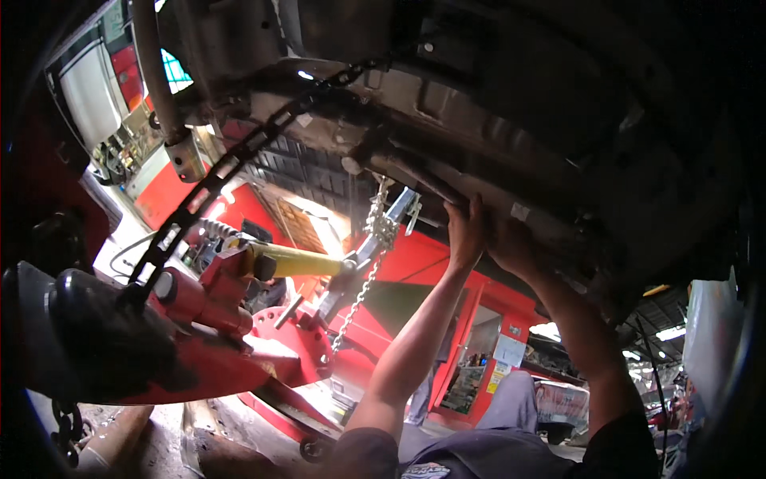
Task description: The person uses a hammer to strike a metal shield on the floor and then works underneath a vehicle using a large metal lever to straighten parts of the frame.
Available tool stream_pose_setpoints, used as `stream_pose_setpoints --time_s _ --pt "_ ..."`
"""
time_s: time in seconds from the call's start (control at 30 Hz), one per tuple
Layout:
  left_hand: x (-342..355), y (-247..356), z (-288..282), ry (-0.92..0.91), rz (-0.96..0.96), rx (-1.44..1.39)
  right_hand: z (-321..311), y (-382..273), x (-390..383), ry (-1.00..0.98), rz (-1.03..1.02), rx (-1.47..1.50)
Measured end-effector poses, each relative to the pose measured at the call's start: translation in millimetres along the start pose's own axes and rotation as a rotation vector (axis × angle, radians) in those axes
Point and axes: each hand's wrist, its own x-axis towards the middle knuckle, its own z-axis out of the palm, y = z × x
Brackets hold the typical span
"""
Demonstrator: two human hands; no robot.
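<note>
I see both my arms raised against the dark underside of a vehicle (479,120). A dark round bar (427,180) slants down to the right beneath it, with a thicker knob at its upper left end. My left hand (465,235) is closed around the lower right end of this bar, one finger pointing up. Close beside it, my right hand (512,246) reaches up to the underside in deep shadow. Its fingers are hard to make out, and whatever they touch is hidden.
At left stands a red frame puller (199,367) with a yellow cylinder (299,262). A heavy dark chain (211,184) runs from it up to the vehicle. A lighter chain (359,299) hangs near a metal clamp (399,211). Behind are a red-framed door (471,359) and a person's legs.
</note>
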Motion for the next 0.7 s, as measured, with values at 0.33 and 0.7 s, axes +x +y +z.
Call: stream_pose_setpoints --time_s 0.33,0.7 --pt "-83 -4 -44 0.386 -0.369 -0.366 93 10 -81 0.094 -0.12 -0.05" --pt "-107 -33 -69 0.056 -0.497 -0.902 45 -18 -81 -0.71 0.39 1.018"
